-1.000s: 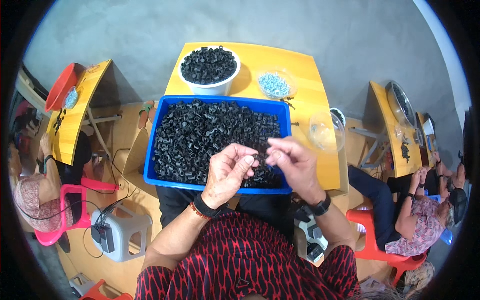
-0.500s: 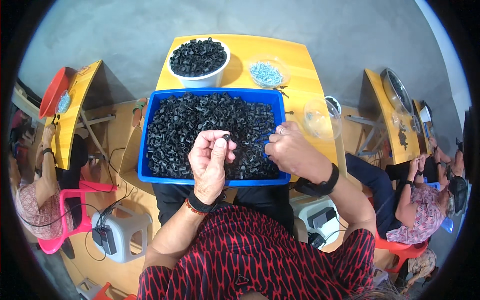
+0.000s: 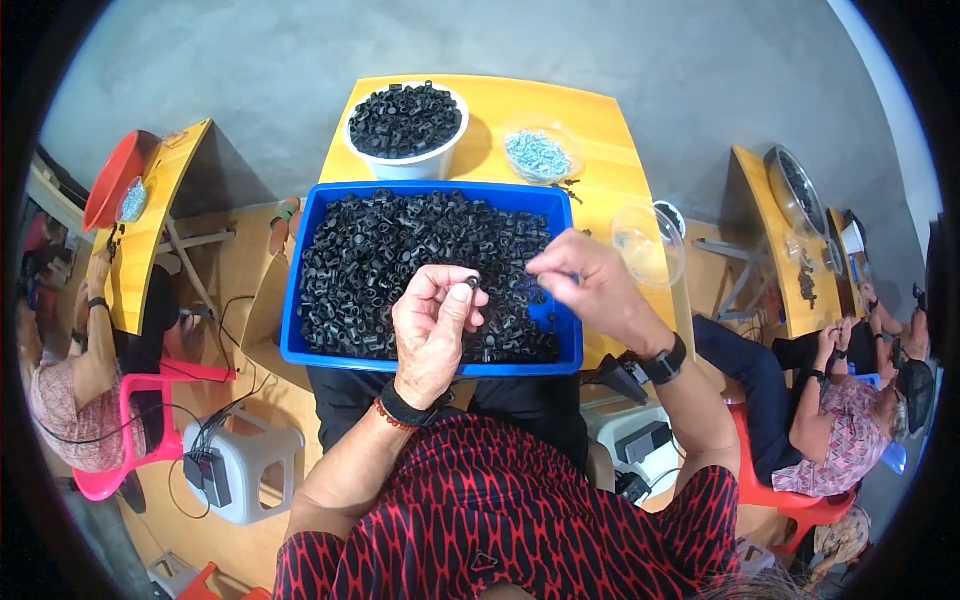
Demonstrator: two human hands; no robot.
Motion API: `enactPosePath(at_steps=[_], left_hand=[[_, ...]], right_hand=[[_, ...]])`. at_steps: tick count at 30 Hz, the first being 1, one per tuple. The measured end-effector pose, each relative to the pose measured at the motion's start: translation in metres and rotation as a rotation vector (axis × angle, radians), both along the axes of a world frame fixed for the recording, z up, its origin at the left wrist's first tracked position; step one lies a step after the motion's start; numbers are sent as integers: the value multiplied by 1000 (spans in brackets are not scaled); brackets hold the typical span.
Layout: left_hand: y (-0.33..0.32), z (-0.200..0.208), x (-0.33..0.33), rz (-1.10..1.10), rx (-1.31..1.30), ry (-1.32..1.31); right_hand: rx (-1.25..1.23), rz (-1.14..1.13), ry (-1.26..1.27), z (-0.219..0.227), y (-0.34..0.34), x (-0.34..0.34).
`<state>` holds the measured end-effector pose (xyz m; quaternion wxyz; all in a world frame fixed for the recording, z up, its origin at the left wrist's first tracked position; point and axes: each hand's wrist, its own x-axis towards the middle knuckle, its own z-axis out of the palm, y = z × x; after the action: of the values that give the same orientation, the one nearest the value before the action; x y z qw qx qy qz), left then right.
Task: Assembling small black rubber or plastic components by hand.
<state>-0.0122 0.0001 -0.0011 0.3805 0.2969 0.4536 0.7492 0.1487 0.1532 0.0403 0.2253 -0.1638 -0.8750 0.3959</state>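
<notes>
Over the front half of a blue tray (image 3: 432,367), my left hand (image 3: 428,325) is closed, pinching a small black plastic fitting (image 3: 472,284) between thumb and fingertips. My right hand (image 3: 600,287) hovers at the tray's right edge, its fingers pressed together. Something small and dark may be between them, too blurred to name. A heap of small black plastic fittings (image 3: 375,250) fills most of the tray, and blue tray bottom shows through at the right end.
Behind the tray, a white bucket (image 3: 408,165) holds more black fittings. Right of it sits a clear bowl of pale blue screws (image 3: 538,155). Another clear bowl (image 3: 647,245) stands on the yellow table (image 3: 590,110) at right. People work at tables on both sides.
My right hand has lifted from the tray's right end, moving slightly right and turning. My left hand has shifted a little right, still pinching the fitting.
</notes>
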Motion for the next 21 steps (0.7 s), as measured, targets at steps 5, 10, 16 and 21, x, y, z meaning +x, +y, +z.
enactPosePath(at_steps=[5, 10, 16, 21], left_hand=[[-1, 2, 0, -62, -47, 52], [1, 0, 1, -74, -18, 76], [2, 0, -2, -85, -11, 15], [2, -1, -2, -97, 8, -21]], right_hand=[[-609, -58, 223, 3, -2, -8], [-223, 26, 287, -6, -23, -26], [-168, -24, 302, 0, -38, -34], [-47, -86, 338, -1, -45, -36]])
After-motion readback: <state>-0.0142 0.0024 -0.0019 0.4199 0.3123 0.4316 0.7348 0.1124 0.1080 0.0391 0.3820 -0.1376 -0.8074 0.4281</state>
